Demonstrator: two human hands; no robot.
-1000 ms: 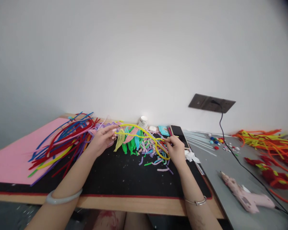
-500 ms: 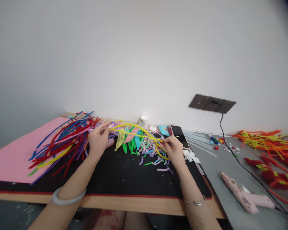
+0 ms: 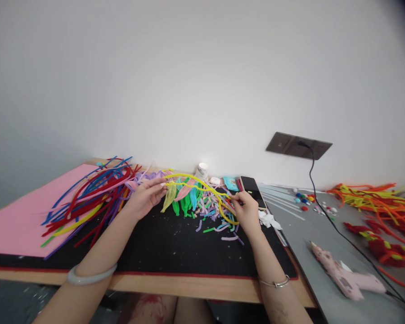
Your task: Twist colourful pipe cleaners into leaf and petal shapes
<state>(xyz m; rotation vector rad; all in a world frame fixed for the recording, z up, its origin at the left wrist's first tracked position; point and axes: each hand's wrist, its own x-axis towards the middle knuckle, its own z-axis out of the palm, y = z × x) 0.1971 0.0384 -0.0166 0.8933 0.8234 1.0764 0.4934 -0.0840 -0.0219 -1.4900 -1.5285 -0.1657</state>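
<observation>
My left hand (image 3: 145,197) pinches one end of a long yellow pipe cleaner (image 3: 197,183) above a black mat (image 3: 162,247). My right hand (image 3: 246,209) grips the other end, where the yellow strand loops down toward the mat. Between my hands lie folded green, pink and blue pipe-cleaner shapes (image 3: 184,198) and several short cut pieces (image 3: 216,220). A bundle of long red, blue and purple pipe cleaners (image 3: 87,198) lies just left of my left hand.
A pink sheet (image 3: 13,220) covers the table's left end. Behind the mat sit a small white jar (image 3: 201,171) and a dark phone (image 3: 251,185). On the grey surface to the right lie a pink glue gun (image 3: 344,276), its black cord (image 3: 327,216), pompoms (image 3: 303,198) and orange pipe cleaners (image 3: 374,202).
My left hand first drew back to the left with the yellow strand's end, then came forward to the right again. My right hand has barely moved.
</observation>
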